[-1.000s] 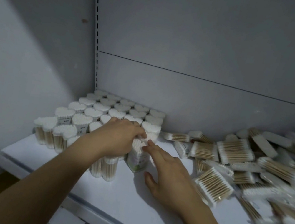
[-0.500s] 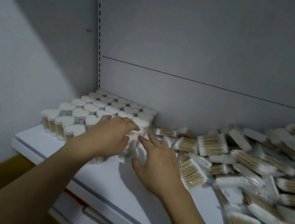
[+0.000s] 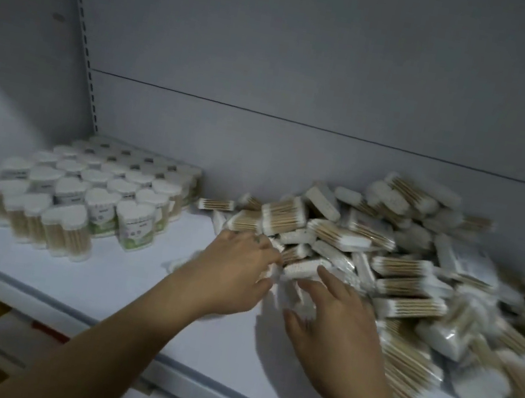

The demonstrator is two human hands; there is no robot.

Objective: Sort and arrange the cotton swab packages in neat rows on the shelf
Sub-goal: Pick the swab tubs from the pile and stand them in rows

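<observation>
Lying jumbled, clear swab packages point(image 3: 409, 287) touch spread right hand point(image 3: 336, 320); grip unclear for left hand point(image 3: 236, 265).

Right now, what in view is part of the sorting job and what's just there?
Job:
rowed packs
loose pile
shelf
left hand and right hand, both at the pile's near edge

Just there:
slotted rail
back panel
lower ledge
</observation>
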